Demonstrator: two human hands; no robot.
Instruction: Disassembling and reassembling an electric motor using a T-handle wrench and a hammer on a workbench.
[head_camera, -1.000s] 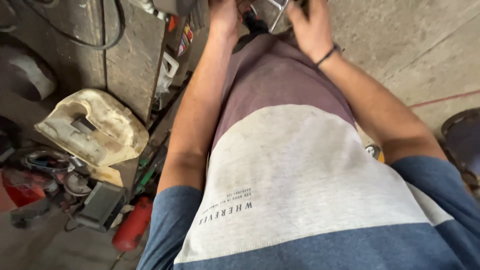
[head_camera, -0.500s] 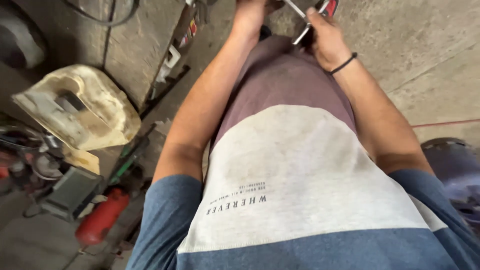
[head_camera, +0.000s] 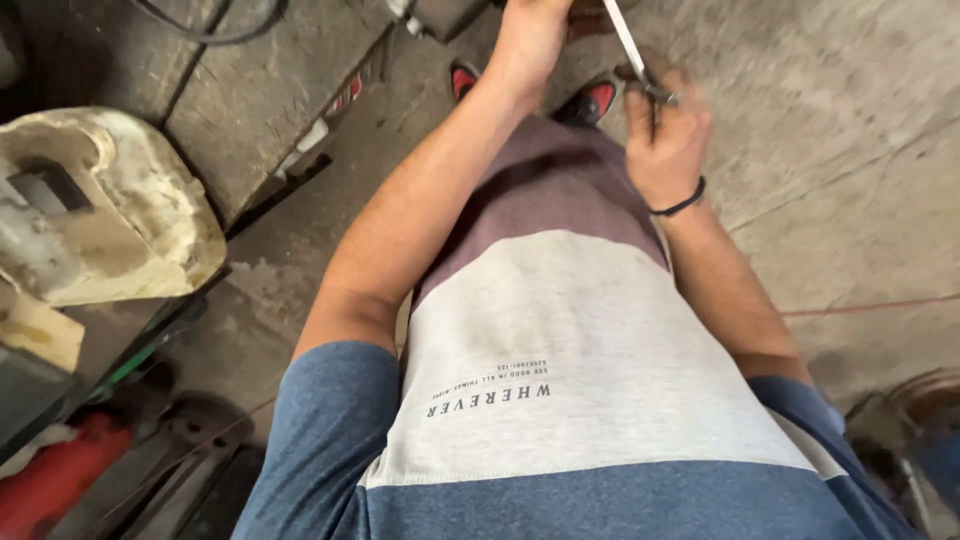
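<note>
I look straight down my own shirt front to the concrete floor. My left hand reaches out at the top of the view, fingers closed around something cut off by the frame edge, beside a dark metal part. My right hand, a black band on its wrist, is closed on a thin shiny metal strip that slants up and to the left toward the left hand. My red and black shoes show between the two arms.
A worn cream-coloured moulded cover lies on a dark bench at the left. A red cylinder and dark tools lie at the lower left. A black cable curves at the top left. A round dark object sits at the lower right.
The view has tipped so both hands sit lower in the frame and the shoes appear. My right hand has drawn away from the left, holding the metal strip.
</note>
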